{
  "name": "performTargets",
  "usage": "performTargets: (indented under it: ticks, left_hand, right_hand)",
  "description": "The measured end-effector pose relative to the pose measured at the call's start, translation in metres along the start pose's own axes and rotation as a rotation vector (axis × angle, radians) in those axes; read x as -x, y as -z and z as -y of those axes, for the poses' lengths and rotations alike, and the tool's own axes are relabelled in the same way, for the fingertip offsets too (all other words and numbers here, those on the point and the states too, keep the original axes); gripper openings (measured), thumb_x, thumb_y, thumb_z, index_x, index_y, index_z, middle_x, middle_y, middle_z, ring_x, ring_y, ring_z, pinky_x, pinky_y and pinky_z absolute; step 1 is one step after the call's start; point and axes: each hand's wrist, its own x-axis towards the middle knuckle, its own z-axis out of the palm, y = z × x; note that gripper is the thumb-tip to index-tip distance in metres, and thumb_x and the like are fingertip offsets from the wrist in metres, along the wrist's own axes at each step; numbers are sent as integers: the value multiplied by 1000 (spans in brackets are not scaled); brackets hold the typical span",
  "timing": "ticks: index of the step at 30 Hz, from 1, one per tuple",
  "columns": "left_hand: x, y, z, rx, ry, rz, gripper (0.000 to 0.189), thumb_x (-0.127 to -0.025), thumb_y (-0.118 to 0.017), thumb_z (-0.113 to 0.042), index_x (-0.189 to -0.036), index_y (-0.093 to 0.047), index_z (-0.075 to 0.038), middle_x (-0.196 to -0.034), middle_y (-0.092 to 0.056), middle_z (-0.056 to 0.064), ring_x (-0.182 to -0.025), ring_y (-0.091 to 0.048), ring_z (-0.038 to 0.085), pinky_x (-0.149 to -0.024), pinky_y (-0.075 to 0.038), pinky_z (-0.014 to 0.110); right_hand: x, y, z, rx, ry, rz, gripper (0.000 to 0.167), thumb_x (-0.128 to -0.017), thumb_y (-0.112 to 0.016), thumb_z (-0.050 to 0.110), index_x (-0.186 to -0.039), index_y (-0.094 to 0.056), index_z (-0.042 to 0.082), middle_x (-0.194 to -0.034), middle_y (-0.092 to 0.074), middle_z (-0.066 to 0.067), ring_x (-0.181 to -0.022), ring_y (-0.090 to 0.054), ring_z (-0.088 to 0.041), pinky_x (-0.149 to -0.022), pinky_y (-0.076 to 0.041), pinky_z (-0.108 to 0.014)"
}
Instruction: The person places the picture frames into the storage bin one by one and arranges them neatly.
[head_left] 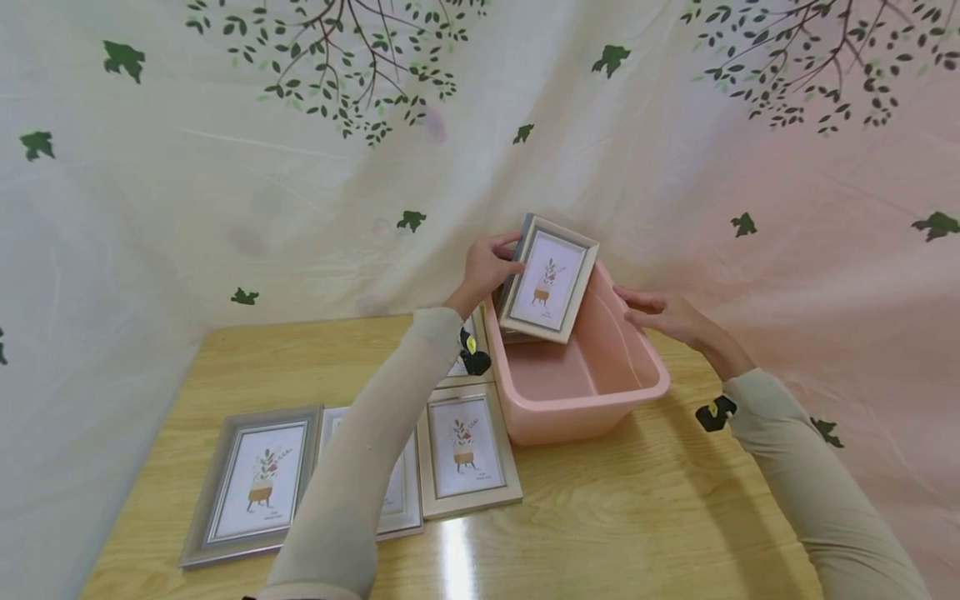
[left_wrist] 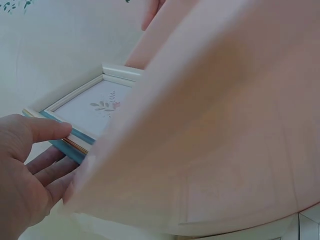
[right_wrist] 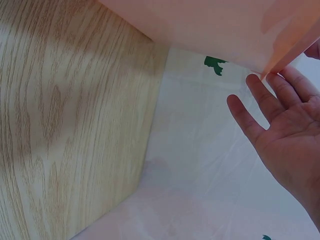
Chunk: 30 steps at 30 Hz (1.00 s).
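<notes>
My left hand pinches the left edge of a small stack of picture frames, tilted at the far left of the pink bin. In the left wrist view the thumb lies over the stack's edge and the fingers are below; the upper frame is cream, with a blue edge beneath it. Each print I can see shows a potted plant. My right hand has its fingertips right at the bin's right rim. In the right wrist view its fingers are extended beside the pink wall.
Left of the bin lie a grey frame, a silver frame partly hidden by my left sleeve, a cream frame and another frame behind it. A leaf-patterned curtain hangs behind the wooden table.
</notes>
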Motion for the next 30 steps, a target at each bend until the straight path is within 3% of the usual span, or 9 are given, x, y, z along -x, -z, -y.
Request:
performTargets:
  ticks: [10, 15, 30]
  left_hand:
    - [-2, -1, 0, -56, 1, -15, 52, -80, -80, 2, -130, -70, -8, -108, -76, 20, -99, -73, 27, -72, -61, 27]
    - [0, 1, -2, -54, 36, 2, 44, -84, -78, 2, -127, -71, -6, -110, -75, 21, -94, -73, 26, -67, -60, 25]
    - [1, 17, -6, -7, 104, 149, 35, -85, -76, 6, -119, -75, -2, -114, -73, 21, -79, -69, 17, -76, -64, 33]
  right_hand:
    - [2, 1, 0, -8, 7, 12, 61, -105, -57, 24, -160, -32, 14, -164, -30, -21, -151, -28, -47, -119, -25, -68]
    - [2, 1, -1, -4, 11, 10, 60, -105, -57, 24, -159, -33, 13, -163, -32, -21, -150, -29, -46, -119, -26, -67]
    - [4, 0, -2, 2, 41, -8, 58, -105, -58, 22, -158, -36, 13, -160, -37, -20, -148, -36, -43, -118, -30, -63]
